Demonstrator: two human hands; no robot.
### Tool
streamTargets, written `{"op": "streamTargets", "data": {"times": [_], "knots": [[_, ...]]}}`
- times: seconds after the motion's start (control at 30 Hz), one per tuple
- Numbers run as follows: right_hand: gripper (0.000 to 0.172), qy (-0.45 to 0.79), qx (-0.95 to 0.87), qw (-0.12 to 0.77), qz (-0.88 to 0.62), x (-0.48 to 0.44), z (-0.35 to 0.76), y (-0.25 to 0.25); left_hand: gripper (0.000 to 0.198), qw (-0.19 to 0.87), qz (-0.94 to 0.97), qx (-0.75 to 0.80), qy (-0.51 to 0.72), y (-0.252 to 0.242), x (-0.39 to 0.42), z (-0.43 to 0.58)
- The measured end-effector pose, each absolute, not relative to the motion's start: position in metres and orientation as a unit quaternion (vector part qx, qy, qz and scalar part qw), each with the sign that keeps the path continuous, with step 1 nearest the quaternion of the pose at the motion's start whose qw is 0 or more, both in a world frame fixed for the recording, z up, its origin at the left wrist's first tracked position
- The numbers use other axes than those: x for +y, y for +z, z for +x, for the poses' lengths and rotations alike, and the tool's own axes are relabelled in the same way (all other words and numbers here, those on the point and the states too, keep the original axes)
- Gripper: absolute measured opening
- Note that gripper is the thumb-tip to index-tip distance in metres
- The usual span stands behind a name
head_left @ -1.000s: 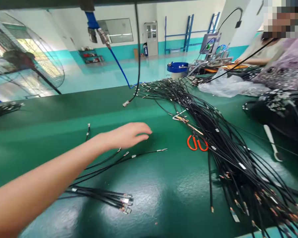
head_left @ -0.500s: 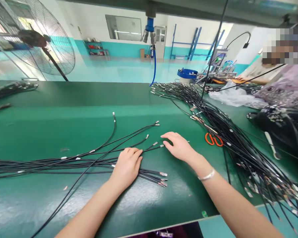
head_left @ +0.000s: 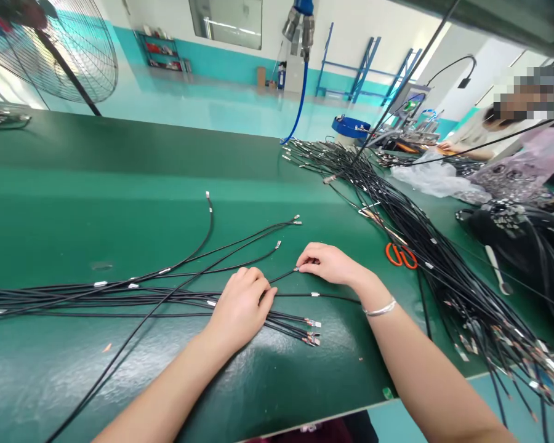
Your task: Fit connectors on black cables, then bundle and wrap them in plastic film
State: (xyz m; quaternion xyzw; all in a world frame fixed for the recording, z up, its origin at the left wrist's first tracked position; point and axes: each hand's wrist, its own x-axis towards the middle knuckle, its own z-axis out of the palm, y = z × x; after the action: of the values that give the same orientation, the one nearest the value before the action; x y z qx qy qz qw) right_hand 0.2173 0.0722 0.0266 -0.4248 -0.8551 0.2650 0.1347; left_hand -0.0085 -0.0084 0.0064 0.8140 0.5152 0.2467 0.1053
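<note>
Slid over since a moment ago, my right hand (head_left: pixel 327 263) pinches the tip of a thin black cable (head_left: pixel 282 277) with finger and thumb, left of the orange scissors (head_left: pixel 401 256). A soft pinch keeps it steady. My left hand (head_left: pixel 242 307) rests open on the cable bunch (head_left: pixel 120 296), farther left of the scissors. The big cable pile (head_left: pixel 443 289) lies just past the scissors, not in my way.
</note>
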Motion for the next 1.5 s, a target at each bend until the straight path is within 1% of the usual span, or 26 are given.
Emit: {"op": "streamTargets", "data": {"times": [0.1,0.23,0.33,0.43,0.63,0.73,0.8,0.87,0.9,0.97,1.03,1.1,1.23,1.33,1.4,1.5], "knots": [[0.019,0.356,-0.801,0.161,-0.453,0.065,0.22,0.03,0.014,0.138,0.788,0.54,0.264,0.005,-0.006,-0.007],[0.027,0.518,-0.703,0.218,-0.437,0.059,0.223,0.037,0.018,0.167,0.773,0.533,0.301,0.003,-0.001,-0.008],[0.031,0.56,-0.667,0.239,-0.429,0.057,0.221,0.04,0.02,0.182,0.769,0.526,0.314,0.004,0.0,-0.01],[0.03,0.581,-0.652,0.252,-0.417,0.056,0.219,0.042,0.02,0.191,0.766,0.527,0.315,0.004,0.0,-0.011],[0.03,0.599,-0.638,0.268,-0.403,0.054,0.216,0.042,0.021,0.185,0.77,0.522,0.317,0.005,0.0,-0.01],[0.027,0.577,-0.659,0.269,-0.4,0.053,0.219,0.044,0.021,0.147,0.779,0.507,0.339,0.011,0.004,-0.014],[0.024,0.537,-0.703,0.234,-0.403,0.052,0.224,0.046,0.022,0.096,0.772,0.507,0.372,0.013,0.009,-0.021],[0.021,0.495,-0.745,0.173,-0.412,0.052,0.23,0.047,0.024,0.034,0.755,0.53,0.386,0.01,0.016,-0.029],[0.02,0.476,-0.758,0.147,-0.42,0.053,0.232,0.046,0.024,0.006,0.748,0.547,0.375,0.008,0.019,-0.034],[0.02,0.447,-0.765,0.137,-0.443,0.054,0.235,0.043,0.025,-0.028,0.749,0.58,0.319,0.002,0.023,-0.04],[0.021,0.426,-0.755,0.166,-0.47,0.056,0.232,0.038,0.023,-0.034,0.757,0.602,0.251,-0.002,0.024,-0.043],[0.025,0.424,-0.731,0.205,-0.493,0.058,0.225,0.031,0.022,-0.03,0.765,0.606,0.217,-0.001,0.021,-0.042],[0.038,0.449,-0.671,0.282,-0.518,0.061,0.208,0.023,0.019,-0.008,0.785,0.564,0.257,0.006,0.011,-0.036],[0.047,0.51,-0.639,0.321,-0.478,0.059,0.203,0.028,0.016,0.021,0.797,0.538,0.275,0.009,0.005,-0.033],[0.049,0.54,-0.635,0.329,-0.445,0.055,0.203,0.035,0.016,0.032,0.8,0.531,0.278,0.008,0.003,-0.031],[0.045,0.555,-0.633,0.323,-0.432,0.051,0.206,0.041,0.017,0.035,0.8,0.527,0.284,0.007,0.001,-0.029]]}}
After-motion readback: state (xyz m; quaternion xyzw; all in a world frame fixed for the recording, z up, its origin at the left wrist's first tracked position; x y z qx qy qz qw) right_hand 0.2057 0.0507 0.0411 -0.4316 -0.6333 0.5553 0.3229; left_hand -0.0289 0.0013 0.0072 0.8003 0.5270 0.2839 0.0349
